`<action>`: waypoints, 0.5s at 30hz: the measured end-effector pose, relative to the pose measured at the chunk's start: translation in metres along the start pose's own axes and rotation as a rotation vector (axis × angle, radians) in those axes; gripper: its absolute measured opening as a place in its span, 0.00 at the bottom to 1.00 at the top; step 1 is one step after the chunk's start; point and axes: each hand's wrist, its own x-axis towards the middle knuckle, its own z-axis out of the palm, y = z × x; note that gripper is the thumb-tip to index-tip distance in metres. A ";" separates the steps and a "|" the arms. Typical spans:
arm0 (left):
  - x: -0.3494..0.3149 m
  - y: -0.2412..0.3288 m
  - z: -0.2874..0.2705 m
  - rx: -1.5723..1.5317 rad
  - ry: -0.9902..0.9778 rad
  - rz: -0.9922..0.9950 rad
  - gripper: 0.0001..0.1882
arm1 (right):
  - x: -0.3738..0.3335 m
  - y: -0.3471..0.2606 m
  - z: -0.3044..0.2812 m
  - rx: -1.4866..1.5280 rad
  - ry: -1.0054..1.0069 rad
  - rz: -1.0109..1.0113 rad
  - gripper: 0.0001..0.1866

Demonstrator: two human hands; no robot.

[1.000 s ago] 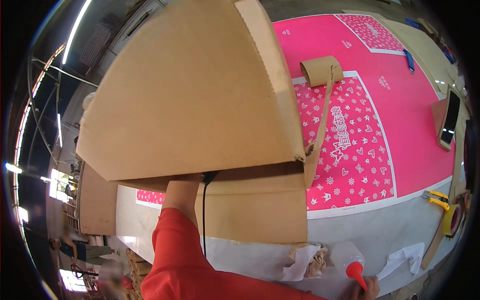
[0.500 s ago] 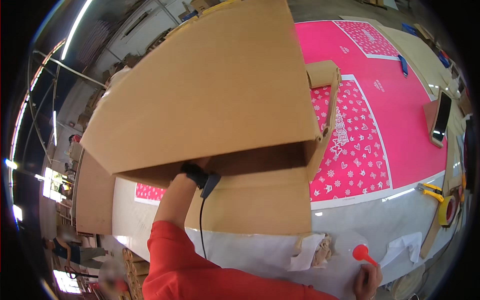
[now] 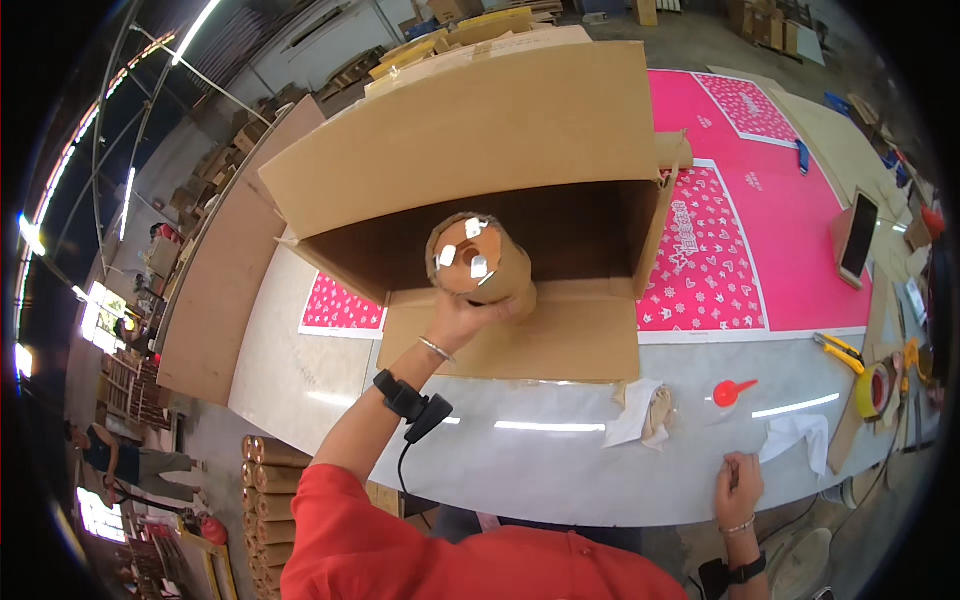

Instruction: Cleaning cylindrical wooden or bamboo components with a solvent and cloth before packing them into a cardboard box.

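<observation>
My left hand (image 3: 468,320) is closed around a brown cardboard tube (image 3: 512,278). The tube's round end is orange-brown, with a dark central hole and several white pieces stuck on it. Behind it a large cardboard box (image 3: 470,135) lies with its opening toward me. One wide flap is raised above the opening and another rests on the table below; the inside is dark, so its contents cannot be made out. My right hand (image 3: 738,487) rests at the table's near edge, fingers curled with nothing in them. A red plastic funnel-shaped piece (image 3: 727,393) lies just beyond it.
Pink printed sheets (image 3: 775,235) cover the table's right side. Yellow cutter (image 3: 838,352), tape roll (image 3: 873,390), phone on a stand (image 3: 857,238) and white cloth (image 3: 797,440) lie at right. Crumpled paper (image 3: 632,415) sits before the box. Stacked tubes (image 3: 270,500) stand lower left.
My left hand has come out of the box toward me and now shows the tube in its grip. The box appears lower and farther off. My right hand stays near the table edge.
</observation>
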 end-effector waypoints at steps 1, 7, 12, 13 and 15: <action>0.000 0.003 -0.001 -0.086 0.016 0.024 0.37 | 0.000 -0.002 0.000 -0.009 0.009 -0.005 0.06; -0.010 0.019 0.011 -0.145 0.288 0.145 0.34 | -0.008 -0.002 -0.001 -0.092 0.001 0.000 0.07; -0.067 0.038 0.009 -0.067 -0.013 0.048 0.37 | 0.000 -0.038 0.001 0.013 -0.056 0.044 0.07; -0.085 0.039 0.012 -0.073 -0.116 0.046 0.38 | 0.007 -0.058 0.005 0.106 -0.099 0.081 0.06; -0.118 0.019 0.021 -0.052 -0.180 -0.048 0.45 | 0.028 -0.104 0.016 0.270 -0.214 0.112 0.06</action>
